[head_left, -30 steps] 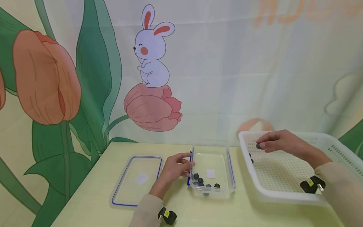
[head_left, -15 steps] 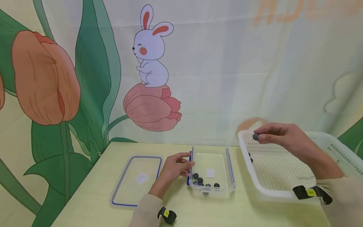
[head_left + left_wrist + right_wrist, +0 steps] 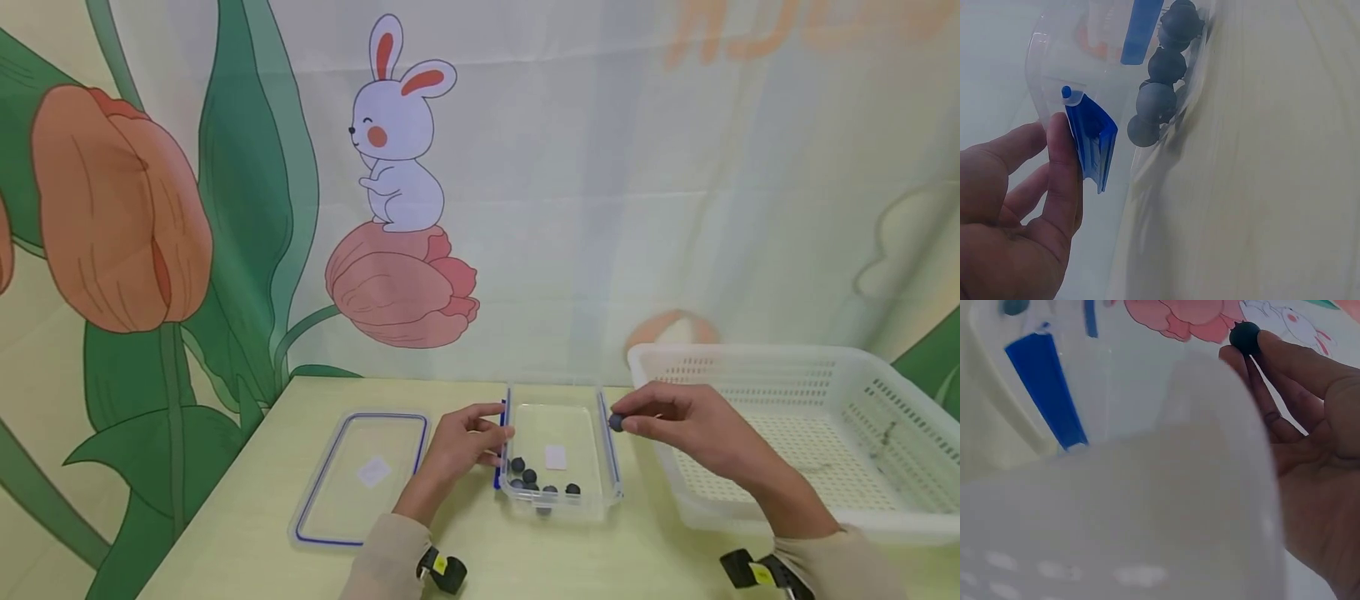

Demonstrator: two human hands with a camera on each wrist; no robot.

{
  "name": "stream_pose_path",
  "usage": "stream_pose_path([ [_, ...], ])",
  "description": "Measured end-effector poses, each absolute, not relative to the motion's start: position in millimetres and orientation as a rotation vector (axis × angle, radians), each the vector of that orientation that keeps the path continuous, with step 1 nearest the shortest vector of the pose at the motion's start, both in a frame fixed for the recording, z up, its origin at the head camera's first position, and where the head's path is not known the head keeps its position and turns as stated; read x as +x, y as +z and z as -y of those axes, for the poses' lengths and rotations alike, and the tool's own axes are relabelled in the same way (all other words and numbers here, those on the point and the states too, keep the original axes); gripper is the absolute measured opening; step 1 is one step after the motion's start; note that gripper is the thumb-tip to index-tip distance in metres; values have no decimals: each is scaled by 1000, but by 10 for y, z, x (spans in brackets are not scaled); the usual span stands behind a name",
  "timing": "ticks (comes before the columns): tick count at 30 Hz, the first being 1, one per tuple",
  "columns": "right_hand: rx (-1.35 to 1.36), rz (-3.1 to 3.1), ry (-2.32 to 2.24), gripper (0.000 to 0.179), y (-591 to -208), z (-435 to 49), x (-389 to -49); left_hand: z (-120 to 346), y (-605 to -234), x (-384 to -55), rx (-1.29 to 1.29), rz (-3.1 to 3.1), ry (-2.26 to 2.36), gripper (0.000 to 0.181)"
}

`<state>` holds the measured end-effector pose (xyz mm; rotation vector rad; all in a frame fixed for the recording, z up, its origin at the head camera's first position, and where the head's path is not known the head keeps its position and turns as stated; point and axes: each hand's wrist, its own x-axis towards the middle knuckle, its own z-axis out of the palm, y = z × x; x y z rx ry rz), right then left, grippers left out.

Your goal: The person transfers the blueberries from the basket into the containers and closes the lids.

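Observation:
A blueberry (image 3: 616, 422) is pinched between the thumb and fingertips of my right hand (image 3: 693, 429), right at the right rim of a clear food container (image 3: 555, 425). The right wrist view shows the dark round berry (image 3: 1244, 338) with its small crown. My left hand (image 3: 461, 446) holds the container's left wall, thumb at the rim and fingers outside. Beside those fingers, in the left wrist view, a blue latch (image 3: 1091, 140) hangs unfastened. Several blueberries (image 3: 529, 477) lie inside the container, gathered toward its near-left corner.
A white perforated basket (image 3: 750, 354) stands to the right, partly behind my right forearm. The container's blue-edged lid (image 3: 337, 500) lies flat on the table (image 3: 517, 562) at the left. A printed curtain (image 3: 555, 208) hangs behind the table.
My right hand has lifted the blueberry out over the basket's left edge and carried it left and down to the container's right rim. The left hand has stayed in place.

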<state>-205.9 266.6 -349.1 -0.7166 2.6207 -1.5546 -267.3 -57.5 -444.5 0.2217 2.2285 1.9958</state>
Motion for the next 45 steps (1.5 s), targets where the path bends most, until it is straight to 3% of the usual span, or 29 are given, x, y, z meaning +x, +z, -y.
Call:
stream_pose_path([
  [21,-1005,-2702,-1184,11,-3841,-2097,-2024,593,-4413,-2655,205,-2241,1987,47],
  [45,-929,-2746,-1259,12,-3675,-2269,-2004,575,-4427,-2688,226,-2227,1995,46],
])
